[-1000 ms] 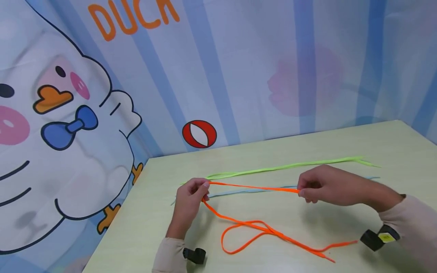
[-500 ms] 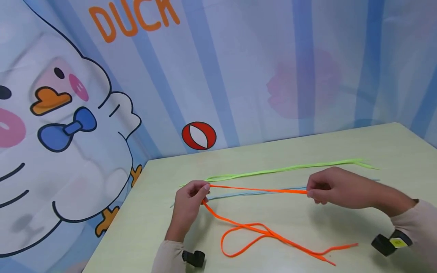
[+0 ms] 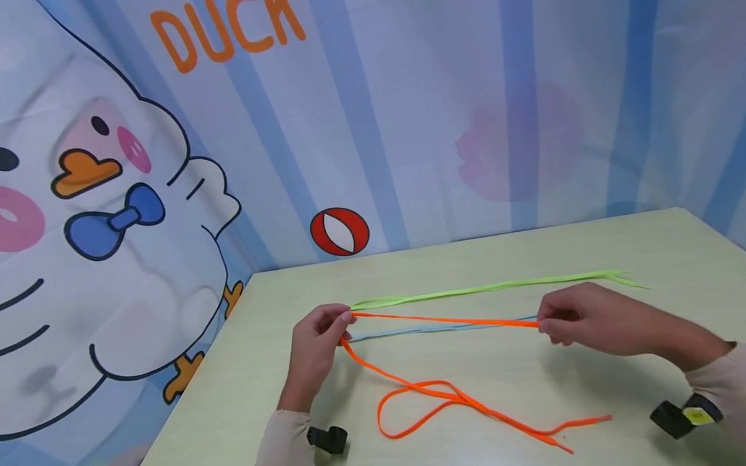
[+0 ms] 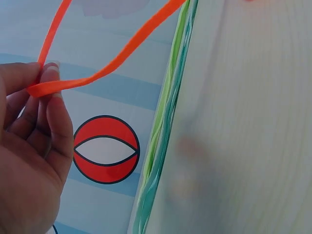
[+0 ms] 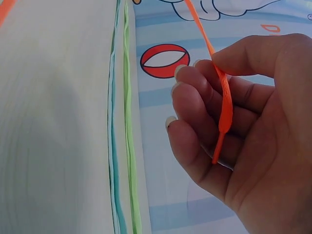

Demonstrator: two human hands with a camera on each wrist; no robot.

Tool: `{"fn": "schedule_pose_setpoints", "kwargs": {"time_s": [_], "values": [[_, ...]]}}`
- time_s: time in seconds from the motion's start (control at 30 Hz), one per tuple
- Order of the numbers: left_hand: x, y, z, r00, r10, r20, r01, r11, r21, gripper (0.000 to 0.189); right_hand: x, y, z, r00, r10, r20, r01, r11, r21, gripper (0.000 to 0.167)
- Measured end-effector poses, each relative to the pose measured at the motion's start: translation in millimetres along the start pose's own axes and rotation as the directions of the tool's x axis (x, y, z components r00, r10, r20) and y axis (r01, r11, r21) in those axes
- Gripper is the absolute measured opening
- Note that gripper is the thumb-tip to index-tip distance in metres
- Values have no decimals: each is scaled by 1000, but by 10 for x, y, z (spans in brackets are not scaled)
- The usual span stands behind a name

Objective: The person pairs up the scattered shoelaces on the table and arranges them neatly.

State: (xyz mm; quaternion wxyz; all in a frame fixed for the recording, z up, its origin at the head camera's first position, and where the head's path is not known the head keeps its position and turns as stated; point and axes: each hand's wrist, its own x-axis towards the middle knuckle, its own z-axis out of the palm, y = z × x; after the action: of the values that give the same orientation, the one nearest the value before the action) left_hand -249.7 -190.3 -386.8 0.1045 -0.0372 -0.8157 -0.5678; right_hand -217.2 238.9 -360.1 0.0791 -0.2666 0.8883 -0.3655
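Note:
An orange shoelace (image 3: 443,320) is stretched nearly straight between my two hands, above the table. My left hand (image 3: 316,346) pinches it between thumb and fingers; from there its slack drops to the tabletop and lies in a loop (image 3: 402,435), with loose ends toward the front right. My right hand (image 3: 588,318) pinches the lace near one end, and in the right wrist view the tipped end (image 5: 218,146) hangs across the palm. Behind the stretched lace lie a light blue shoelace (image 3: 431,329), partly hidden by my hands, and a yellow-green shoelace (image 3: 484,287).
The pale wooden table (image 3: 233,388) ends at the back against a blue striped cloth (image 3: 431,129) printed with a duck and a red ball. Small black cameras (image 3: 329,440) sit at both wrists.
My right hand has moved to the right, sliding along the orange shoelace, so the stretch between my hands is longer. The left hand has shifted slightly left. The loop on the table stays put.

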Motion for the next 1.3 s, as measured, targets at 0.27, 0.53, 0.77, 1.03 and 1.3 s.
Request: {"fn": "schedule_pose_setpoints", "kwargs": {"time_s": [0.27, 0.53, 0.77, 1.03, 1.3], "values": [[6, -14, -27, 1000, 18, -22, -19, 999, -36, 22, -21, 49, -60, 1000, 24, -6, -24, 1000, -15, 12], [20, -46, -60, 999, 0, -40, -3, 997, -75, 20, -63, 113, -174, 999, 45, -20, -46, 998, -41, 13], [34, -16, -93, 999, -3, -47, -1, 996, -86, 22, -80, 143, -237, 993, 102, -64, -108, 989, -101, 13], [51, -19, -136, 998, -12, -62, 7, 997, -82, 21, -90, 170, -271, 983, 169, -76, -177, 976, -128, 15], [46, -32, -158, 997, -26, -77, 20, 997, -77, 22, -88, 220, -287, 970, 232, -71, -240, 960, -143, 14]]}}
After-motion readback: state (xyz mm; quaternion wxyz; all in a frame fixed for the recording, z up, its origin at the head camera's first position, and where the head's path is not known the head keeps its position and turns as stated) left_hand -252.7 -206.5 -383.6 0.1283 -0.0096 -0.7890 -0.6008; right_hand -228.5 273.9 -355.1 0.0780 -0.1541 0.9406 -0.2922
